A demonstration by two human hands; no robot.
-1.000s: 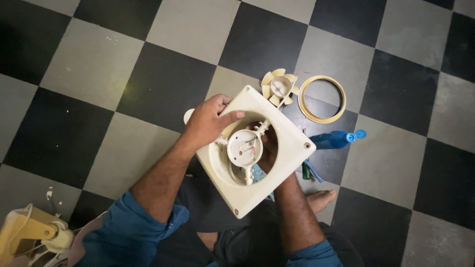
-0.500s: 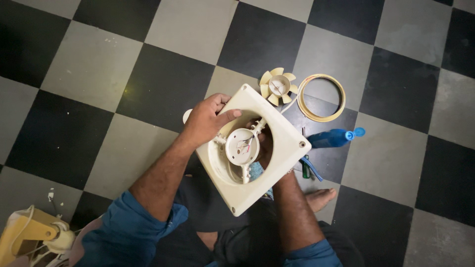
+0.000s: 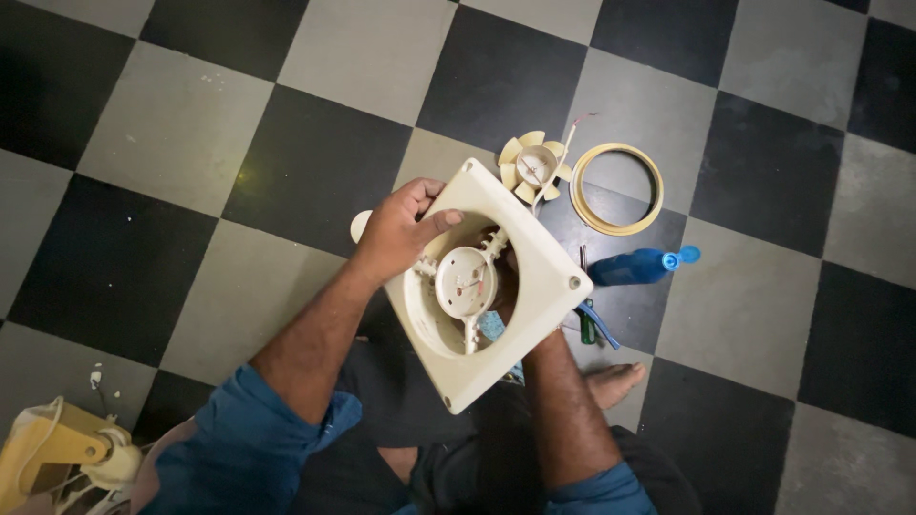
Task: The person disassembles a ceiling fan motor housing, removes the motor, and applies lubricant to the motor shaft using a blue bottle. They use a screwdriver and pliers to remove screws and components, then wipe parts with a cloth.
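Underfoot, a floor (image 3: 191, 143) of large black and pale grey tiles is laid in a checkerboard, its surface dull and faintly scuffed, with dim light over the whole scene. A square cream fan housing (image 3: 520, 277) is held tilted above the seated person's lap, with a round motor hub (image 3: 465, 283) carried on spokes in its circular opening. The left hand (image 3: 401, 234) is closed over the housing's upper left edge, thumb laid across the face and fingers curled behind the rim. The right hand (image 3: 509, 286) is mostly hidden behind the housing, seen only through the opening; whether it is gripping cannot be told.

On the floor just beyond the housing, a small cream fan blade wheel (image 3: 535, 167) is seen, and beside it a pale yellow ring (image 3: 616, 189). A blue bottle (image 3: 641, 266) lies on its side to the right, near a few small tools (image 3: 592, 324) that are partly covered by the housing. A bare foot (image 3: 611, 381) rests on the tiles. A yellowish appliance (image 3: 57, 453) is seen at the lower left corner.
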